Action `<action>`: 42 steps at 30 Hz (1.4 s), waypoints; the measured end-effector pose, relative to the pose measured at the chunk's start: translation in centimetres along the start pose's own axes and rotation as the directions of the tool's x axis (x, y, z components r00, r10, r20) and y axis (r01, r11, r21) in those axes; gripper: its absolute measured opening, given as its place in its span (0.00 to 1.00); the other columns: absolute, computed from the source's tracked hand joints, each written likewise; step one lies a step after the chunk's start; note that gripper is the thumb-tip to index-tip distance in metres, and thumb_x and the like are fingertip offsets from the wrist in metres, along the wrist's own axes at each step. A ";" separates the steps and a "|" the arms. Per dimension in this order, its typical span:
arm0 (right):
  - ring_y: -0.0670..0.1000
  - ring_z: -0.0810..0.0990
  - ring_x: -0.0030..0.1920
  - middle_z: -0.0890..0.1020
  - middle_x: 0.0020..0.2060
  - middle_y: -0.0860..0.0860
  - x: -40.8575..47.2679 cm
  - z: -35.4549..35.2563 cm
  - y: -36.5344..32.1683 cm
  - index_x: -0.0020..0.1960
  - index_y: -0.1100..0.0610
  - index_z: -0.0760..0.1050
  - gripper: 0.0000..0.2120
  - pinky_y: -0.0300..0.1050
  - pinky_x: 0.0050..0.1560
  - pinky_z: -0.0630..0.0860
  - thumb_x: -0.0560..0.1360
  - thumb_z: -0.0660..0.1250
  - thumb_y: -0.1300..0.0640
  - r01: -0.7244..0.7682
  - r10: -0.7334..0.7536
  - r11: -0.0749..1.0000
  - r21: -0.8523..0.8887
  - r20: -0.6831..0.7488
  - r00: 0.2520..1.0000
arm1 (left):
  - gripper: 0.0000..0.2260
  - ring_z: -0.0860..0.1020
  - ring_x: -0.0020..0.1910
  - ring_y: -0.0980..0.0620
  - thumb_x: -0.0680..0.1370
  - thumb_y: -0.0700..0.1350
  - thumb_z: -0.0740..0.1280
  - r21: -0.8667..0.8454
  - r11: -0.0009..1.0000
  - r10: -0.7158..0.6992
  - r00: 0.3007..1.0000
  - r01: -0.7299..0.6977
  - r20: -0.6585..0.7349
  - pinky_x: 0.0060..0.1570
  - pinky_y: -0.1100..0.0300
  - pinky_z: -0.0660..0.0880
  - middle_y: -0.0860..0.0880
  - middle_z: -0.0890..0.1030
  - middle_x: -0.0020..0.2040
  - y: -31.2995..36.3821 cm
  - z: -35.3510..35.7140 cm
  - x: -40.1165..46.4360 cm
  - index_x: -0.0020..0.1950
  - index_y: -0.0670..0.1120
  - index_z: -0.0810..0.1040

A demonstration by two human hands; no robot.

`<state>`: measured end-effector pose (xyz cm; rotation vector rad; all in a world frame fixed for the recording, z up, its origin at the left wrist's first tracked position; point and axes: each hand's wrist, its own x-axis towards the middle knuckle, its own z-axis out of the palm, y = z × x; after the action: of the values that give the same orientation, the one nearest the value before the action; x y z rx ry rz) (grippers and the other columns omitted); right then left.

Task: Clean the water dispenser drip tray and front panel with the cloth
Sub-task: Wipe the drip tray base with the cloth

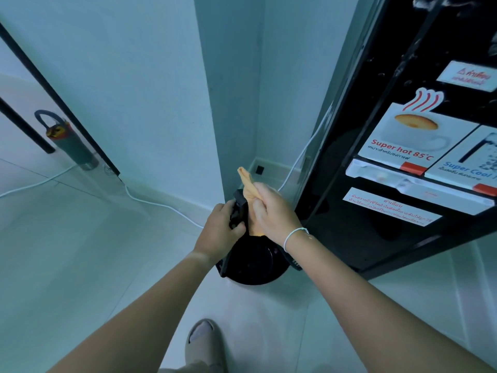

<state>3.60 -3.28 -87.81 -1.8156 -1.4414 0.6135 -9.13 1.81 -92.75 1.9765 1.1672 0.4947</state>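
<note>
Nearest the camera, a foot in a grey slipper point(205, 343) is seen on the pale tiled floor point(80, 265). Above it, both forearms are stretched forward and meet over a black drip tray point(252, 262), which is held up off the floor, just beside the lower corner of the water dispenser point(376, 184).

The tray is gripped at its upper edge by the left hand point(219, 227), whose fingers point(238, 227) are curled round the dark rim. An orange cloth point(248, 189) is clamped in the right hand point(271, 211), with the fingers closed tight on it; one end of the cloth sticks up above the fist and the lower part is pressed against the tray. A thin white bracelet point(294, 234) is worn on the right wrist.

From this it is judged that the tray stage is under way: the tray has been taken out of the dispenser and is being wiped. How clean it is cannot be told, as its surface is dark and partly hidden.

Farther off, the black front panel point(398, 76) is marked with droplets and smears around the "Super hot" sticker point(408, 138), so that part appears not yet done. The tray also remains to be refitted.

Beyond, a white cable point(161, 204) is run along the wall's foot.
</note>
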 end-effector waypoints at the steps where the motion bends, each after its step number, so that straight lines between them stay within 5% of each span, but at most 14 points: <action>1: 0.48 0.71 0.44 0.71 0.39 0.40 -0.1 0.2 -0.2 0.57 0.57 0.72 0.15 0.39 0.45 0.67 0.73 0.54 0.62 0.056 -0.056 0.998 -0.031 0.017 0.998 | 0.05 0.72 0.39 0.56 0.74 0.40 0.65 -0.013 1.000 -0.010 1.000 0.010 -0.012 0.37 0.70 0.68 0.49 0.71 0.44 -0.1 0.0 0.0 0.49 0.45 0.71; 4: 0.52 0.71 0.62 0.77 0.55 0.40 0.2 0.8 -0.2 0.57 0.52 0.71 0.17 0.52 0.63 0.68 0.72 0.51 0.52 0.140 -0.124 0.976 -0.166 0.107 0.987 | 0.05 0.73 0.40 0.57 0.75 0.40 0.64 -0.012 1.000 -0.003 1.000 0.002 -0.026 0.36 0.73 0.67 0.50 0.72 0.44 -0.2 -0.2 0.1 0.48 0.47 0.71; 9: 0.54 0.72 0.54 0.76 0.51 0.48 0.8 0.7 -0.1 0.55 0.56 0.71 0.11 0.49 0.53 0.71 0.75 0.58 0.54 0.121 -0.103 0.981 -0.151 0.120 0.987 | 0.05 0.71 0.38 0.59 0.76 0.37 0.62 -0.022 1.000 0.020 0.998 -0.022 -0.055 0.38 0.76 0.67 0.52 0.69 0.43 0.1 0.1 0.2 0.47 0.47 0.69; 14: 0.55 0.74 0.41 0.76 0.40 0.53 1.2 -0.3 0.5 0.56 0.57 0.72 0.11 0.44 0.38 0.67 0.78 0.55 0.56 -0.089 0.094 0.994 -0.063 0.089 0.992 | 0.07 0.71 0.38 0.60 0.75 0.34 0.60 -0.051 0.998 0.029 0.996 -0.033 -0.080 0.39 0.75 0.66 0.50 0.68 0.45 0.0 1.0 0.2 0.46 0.46 0.69; 21: 0.57 0.74 0.52 0.78 0.51 0.54 1.8 0.2 -0.3 0.54 0.61 0.73 0.11 0.50 0.48 0.72 0.77 0.56 0.59 0.073 -0.037 0.968 -0.240 0.153 0.987 | 0.10 0.71 0.41 0.60 0.75 0.33 0.59 -0.043 0.999 0.011 0.999 -0.012 -0.035 0.41 0.76 0.65 0.49 0.68 0.50 -0.5 1.7 0.4 0.54 0.43 0.71; 27: 0.56 0.73 0.56 0.78 0.55 0.50 2.2 0.8 -0.1 0.59 0.54 0.73 0.14 0.45 0.48 0.66 0.76 0.56 0.60 0.164 -0.096 0.934 -0.319 0.220 0.971 | 0.11 0.73 0.46 0.49 0.77 0.34 0.59 0.029 0.999 0.031 1.000 -0.031 -0.005 0.48 0.64 0.68 0.46 0.69 0.52 -0.8 2.2 0.7 0.59 0.40 0.73; 33: 0.50 0.70 0.32 0.73 0.32 0.49 1.6 -0.4 1.0 0.55 0.55 0.75 0.12 0.41 0.31 0.63 0.77 0.55 0.60 -0.083 0.088 0.994 -0.075 0.055 0.995 | 0.10 0.70 0.45 0.53 0.76 0.34 0.59 -0.028 0.999 0.020 1.000 -0.021 -0.024 0.46 0.70 0.63 0.48 0.69 0.52 0.1 2.0 0.3 0.56 0.41 0.72; 37: 0.49 0.72 0.35 0.77 0.36 0.52 1.1 -0.3 1.7 0.51 0.53 0.75 0.11 0.43 0.36 0.67 0.78 0.54 0.59 -0.238 0.242 0.946 0.220 0.008 0.970 | 0.07 0.70 0.44 0.57 0.77 0.36 0.60 -0.132 0.991 -0.034 0.995 0.021 -0.098 0.42 0.74 0.63 0.49 0.70 0.52 0.4 1.8 -0.1 0.53 0.44 0.72; 40: 0.49 0.72 0.35 0.74 0.34 0.51 0.5 0.8 2.6 0.40 0.54 0.70 0.11 0.42 0.36 0.67 0.79 0.54 0.56 -0.339 0.361 0.885 0.318 -0.012 0.932 | 0.03 0.74 0.43 0.54 0.78 0.38 0.61 -0.274 0.957 -0.166 0.959 0.100 -0.229 0.38 0.71 0.68 0.45 0.75 0.49 0.5 1.3 0.5 0.50 0.44 0.70; 42: 0.50 0.72 0.37 0.75 0.37 0.56 -0.2 1.9 3.4 0.45 0.61 0.70 0.11 0.44 0.39 0.67 0.79 0.53 0.55 -0.377 0.408 0.855 0.356 -0.014 0.913 | 0.03 0.77 0.44 0.49 0.77 0.40 0.62 -0.368 0.919 -0.242 0.939 0.141 -0.245 0.43 0.63 0.74 0.45 0.77 0.46 0.6 0.7 1.2 0.50 0.44 0.72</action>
<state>4.29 -3.39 -91.66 -1.8297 -0.8330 0.9163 -7.74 2.36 -92.81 1.5020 1.3342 0.8415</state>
